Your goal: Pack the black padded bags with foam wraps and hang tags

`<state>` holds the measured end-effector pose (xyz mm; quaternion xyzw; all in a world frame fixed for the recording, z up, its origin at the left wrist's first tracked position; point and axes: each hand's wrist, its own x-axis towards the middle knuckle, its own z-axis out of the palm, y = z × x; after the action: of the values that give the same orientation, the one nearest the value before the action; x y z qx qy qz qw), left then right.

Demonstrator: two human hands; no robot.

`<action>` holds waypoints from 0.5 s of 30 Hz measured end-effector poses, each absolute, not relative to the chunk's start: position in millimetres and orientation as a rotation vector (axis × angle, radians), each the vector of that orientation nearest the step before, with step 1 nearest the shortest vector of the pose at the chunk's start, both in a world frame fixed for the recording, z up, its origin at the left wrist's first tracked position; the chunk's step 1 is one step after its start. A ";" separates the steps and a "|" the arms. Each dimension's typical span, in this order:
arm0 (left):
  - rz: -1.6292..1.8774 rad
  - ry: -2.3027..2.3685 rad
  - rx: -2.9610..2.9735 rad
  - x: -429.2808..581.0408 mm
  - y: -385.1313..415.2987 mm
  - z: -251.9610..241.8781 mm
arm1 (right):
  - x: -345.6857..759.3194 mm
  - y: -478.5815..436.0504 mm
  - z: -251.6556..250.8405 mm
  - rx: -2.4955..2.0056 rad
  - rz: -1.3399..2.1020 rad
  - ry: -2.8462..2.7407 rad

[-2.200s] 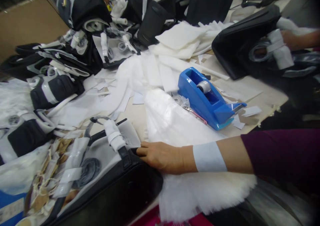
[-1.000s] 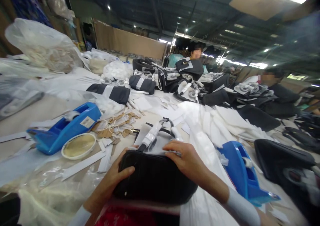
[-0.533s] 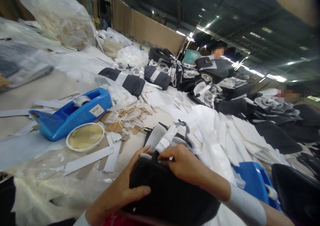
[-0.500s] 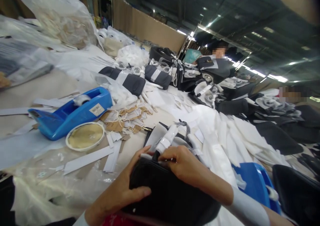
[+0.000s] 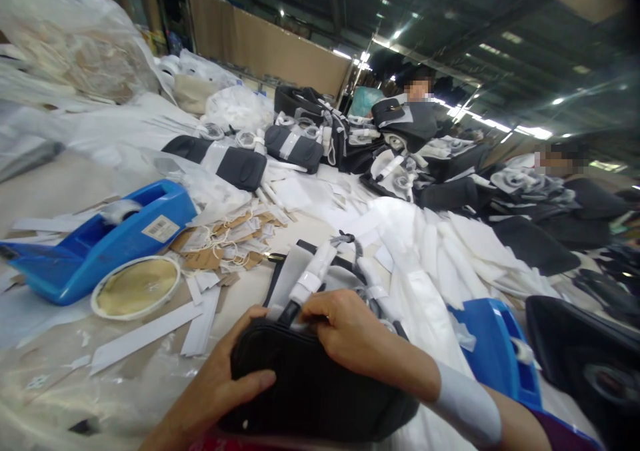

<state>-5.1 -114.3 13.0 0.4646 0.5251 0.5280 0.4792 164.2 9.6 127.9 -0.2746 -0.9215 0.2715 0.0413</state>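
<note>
A black bag (image 5: 320, 388) lies at the bottom centre, its wrapped handle (image 5: 316, 274) and grey padding on the far side. My left hand (image 5: 235, 378) holds the bag's left end, thumb on the near face and fingers behind the top edge. My right hand (image 5: 345, 324) is at the bag's top edge beside the base of the handle, fingers curled in a pinch; what lies between the fingertips is hidden. White wrapping covers the handle, and a second wrapped strap part (image 5: 377, 288) stands to its right.
A blue tape dispenser (image 5: 105, 241), a round tape-like ring (image 5: 136, 287) and paper tags (image 5: 225, 241) lie left. Another blue dispenser (image 5: 495, 348) is at right. Black bags (image 5: 215, 161) and white sheets (image 5: 415, 251) cover the far side; a person (image 5: 418, 90) is beyond.
The view has shifted, so the dispenser, tags and far bags appear further left. Both hands keep nearly the same hold on the bag.
</note>
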 end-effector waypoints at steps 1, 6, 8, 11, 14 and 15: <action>1.295 1.315 1.111 -4.1 -114.3 15.2 | 168.7 10.5 134.3 -0.838 0.875 -2.835; 1.363 1.415 0.931 4.9 -113.9 23.7 | 206.3 -3.3 148.2 -1.102 0.711 -2.800; 1.365 1.391 0.922 7.7 -113.8 24.2 | 223.2 -12.9 140.6 -1.128 0.671 -2.796; 1.378 1.399 0.911 9.5 -113.7 23.0 | 245.5 -18.3 124.9 -0.973 0.691 -2.689; 1.402 1.422 0.900 9.8 -113.5 22.2 | 260.5 -11.1 116.7 -0.943 0.748 -2.451; 1.408 1.423 0.901 9.5 -113.3 22.0 | 263.5 -7.3 116.8 -0.961 0.751 -2.386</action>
<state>9.5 -113.3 22.0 0.3651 0.5769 0.5711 0.4558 263.5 -7.3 116.8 -0.3491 -0.8668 0.2728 0.2289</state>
